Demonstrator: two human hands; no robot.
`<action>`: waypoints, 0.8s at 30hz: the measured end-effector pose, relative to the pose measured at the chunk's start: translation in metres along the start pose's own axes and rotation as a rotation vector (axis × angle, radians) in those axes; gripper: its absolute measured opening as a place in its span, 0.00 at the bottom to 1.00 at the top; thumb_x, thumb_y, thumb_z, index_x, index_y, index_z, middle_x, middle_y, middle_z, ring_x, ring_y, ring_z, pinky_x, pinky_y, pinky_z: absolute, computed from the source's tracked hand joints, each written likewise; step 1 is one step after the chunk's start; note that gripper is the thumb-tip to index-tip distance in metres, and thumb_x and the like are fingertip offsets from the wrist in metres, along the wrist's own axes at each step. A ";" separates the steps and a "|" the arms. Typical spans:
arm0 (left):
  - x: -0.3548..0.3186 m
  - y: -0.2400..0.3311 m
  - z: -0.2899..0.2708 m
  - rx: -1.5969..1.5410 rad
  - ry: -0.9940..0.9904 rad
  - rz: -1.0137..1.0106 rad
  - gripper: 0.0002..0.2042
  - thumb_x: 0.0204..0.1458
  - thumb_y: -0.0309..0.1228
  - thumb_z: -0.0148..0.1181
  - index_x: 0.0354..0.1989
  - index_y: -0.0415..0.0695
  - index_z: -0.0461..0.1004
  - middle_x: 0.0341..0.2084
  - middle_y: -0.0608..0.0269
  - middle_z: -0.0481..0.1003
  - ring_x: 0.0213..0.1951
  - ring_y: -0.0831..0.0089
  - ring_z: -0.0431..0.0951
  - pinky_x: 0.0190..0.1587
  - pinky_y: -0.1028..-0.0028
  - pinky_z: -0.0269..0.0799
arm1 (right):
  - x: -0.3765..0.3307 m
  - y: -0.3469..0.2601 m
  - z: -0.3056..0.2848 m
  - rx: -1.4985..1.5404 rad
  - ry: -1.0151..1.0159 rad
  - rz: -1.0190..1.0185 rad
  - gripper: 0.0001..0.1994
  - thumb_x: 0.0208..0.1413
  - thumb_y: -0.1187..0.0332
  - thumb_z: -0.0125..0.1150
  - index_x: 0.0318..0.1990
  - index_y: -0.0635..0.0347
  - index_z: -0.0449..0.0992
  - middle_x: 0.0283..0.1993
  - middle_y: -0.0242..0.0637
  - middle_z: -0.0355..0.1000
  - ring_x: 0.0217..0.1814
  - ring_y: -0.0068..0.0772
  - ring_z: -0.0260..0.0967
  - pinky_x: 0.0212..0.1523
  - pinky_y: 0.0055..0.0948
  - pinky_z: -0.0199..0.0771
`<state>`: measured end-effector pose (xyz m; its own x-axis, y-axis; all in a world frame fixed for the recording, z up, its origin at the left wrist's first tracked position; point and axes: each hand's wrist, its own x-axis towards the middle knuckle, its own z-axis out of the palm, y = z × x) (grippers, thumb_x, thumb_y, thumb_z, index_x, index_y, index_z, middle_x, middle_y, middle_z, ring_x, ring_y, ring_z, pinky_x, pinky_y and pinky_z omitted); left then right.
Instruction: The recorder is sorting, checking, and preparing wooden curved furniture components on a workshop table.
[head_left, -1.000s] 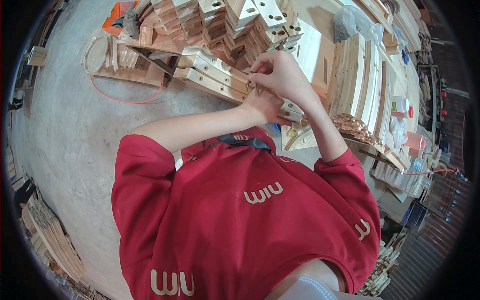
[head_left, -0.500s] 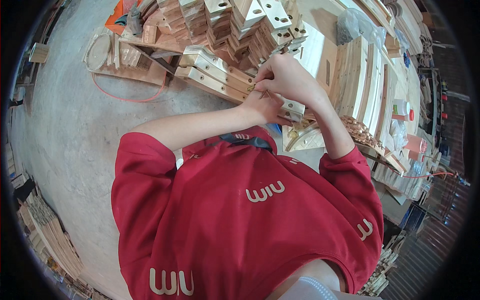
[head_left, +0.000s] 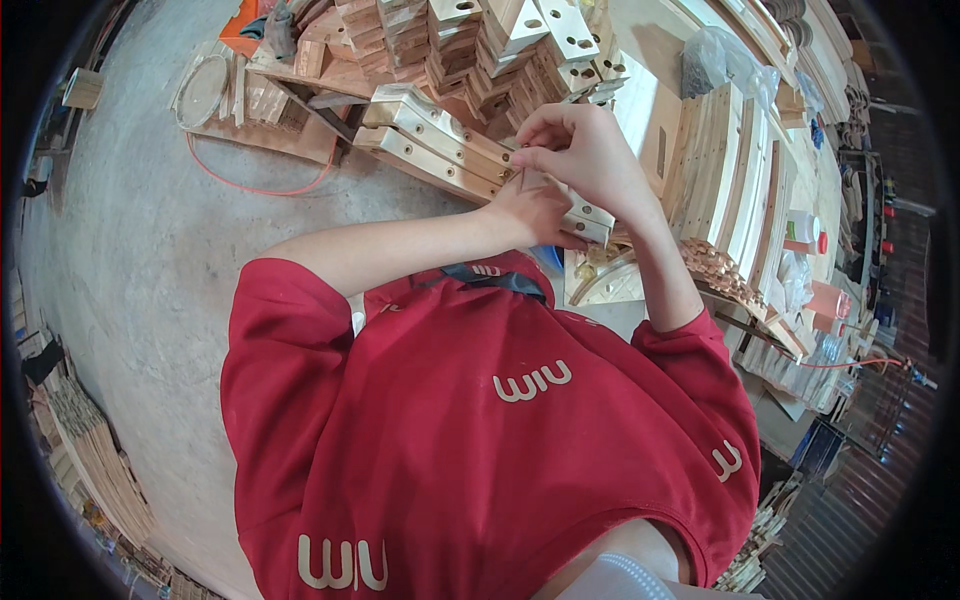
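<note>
My left hand [head_left: 535, 208] is closed on the near end of a pale wooden bar [head_left: 440, 135] with a row of drilled holes. The bar lies slanted on a stack of similar bars. My right hand [head_left: 588, 150] is just above the left and touches it, with thumb and fingers pinched together at the bar's end. What they pinch is too small to make out. Both forearms reach up from my red shirt [head_left: 480, 430], which fills the lower half of the view.
Stacks of drilled wooden blocks [head_left: 500, 40] stand behind the bar. Upright curved wooden panels [head_left: 735, 170] are on the right, with a curved part [head_left: 610, 275] below the hands. An orange cable [head_left: 255, 185] loops on the concrete floor [head_left: 130, 260]. Wood strips [head_left: 90, 450] are piled at lower left.
Both hands stay together at the end of the bar. The right hand's fingers have shifted slightly over it, and the view has drifted a little.
</note>
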<state>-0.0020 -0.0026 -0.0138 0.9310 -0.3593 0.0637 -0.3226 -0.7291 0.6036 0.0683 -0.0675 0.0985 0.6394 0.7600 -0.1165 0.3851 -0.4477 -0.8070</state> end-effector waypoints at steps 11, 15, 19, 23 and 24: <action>0.000 0.002 0.019 -0.146 0.246 0.198 0.35 0.39 0.51 0.60 0.55 0.45 0.61 0.51 0.57 0.64 0.55 0.60 0.60 0.58 0.64 0.52 | -0.002 0.001 0.020 -0.279 -0.023 -0.083 0.08 0.37 0.73 0.65 0.27 0.64 0.74 0.20 0.40 0.72 0.23 0.29 0.71 0.27 0.23 0.70; 0.000 0.006 0.019 -0.241 0.214 0.201 0.32 0.41 0.46 0.60 0.55 0.46 0.61 0.51 0.58 0.65 0.54 0.63 0.61 0.57 0.66 0.52 | 0.000 0.001 0.026 -0.370 -0.040 -0.114 0.09 0.35 0.72 0.66 0.26 0.64 0.74 0.20 0.42 0.71 0.23 0.36 0.71 0.26 0.27 0.69; -0.003 0.004 0.024 -0.318 0.256 0.208 0.30 0.42 0.44 0.60 0.55 0.46 0.61 0.50 0.59 0.65 0.54 0.64 0.61 0.57 0.66 0.52 | -0.003 -0.002 0.029 -0.404 -0.049 -0.110 0.09 0.35 0.72 0.66 0.26 0.64 0.74 0.21 0.43 0.72 0.24 0.38 0.72 0.26 0.27 0.70; -0.001 0.000 0.030 -0.163 0.365 0.231 0.30 0.42 0.42 0.61 0.54 0.45 0.61 0.50 0.58 0.65 0.54 0.65 0.62 0.57 0.66 0.53 | -0.009 -0.007 0.024 -0.315 -0.025 -0.114 0.08 0.37 0.73 0.64 0.27 0.64 0.74 0.22 0.43 0.72 0.25 0.38 0.72 0.27 0.27 0.70; -0.001 -0.001 0.028 -0.246 0.303 0.208 0.36 0.38 0.50 0.60 0.55 0.43 0.59 0.53 0.56 0.62 0.56 0.60 0.59 0.59 0.64 0.50 | -0.010 -0.011 0.022 -0.312 -0.018 -0.098 0.06 0.37 0.73 0.63 0.26 0.64 0.74 0.23 0.45 0.72 0.28 0.42 0.72 0.30 0.32 0.70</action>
<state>-0.0075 -0.0181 -0.0370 0.8706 -0.2697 0.4116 -0.4920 -0.4861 0.7222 0.0430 -0.0598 0.0960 0.5780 0.8138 -0.0596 0.6315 -0.4924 -0.5989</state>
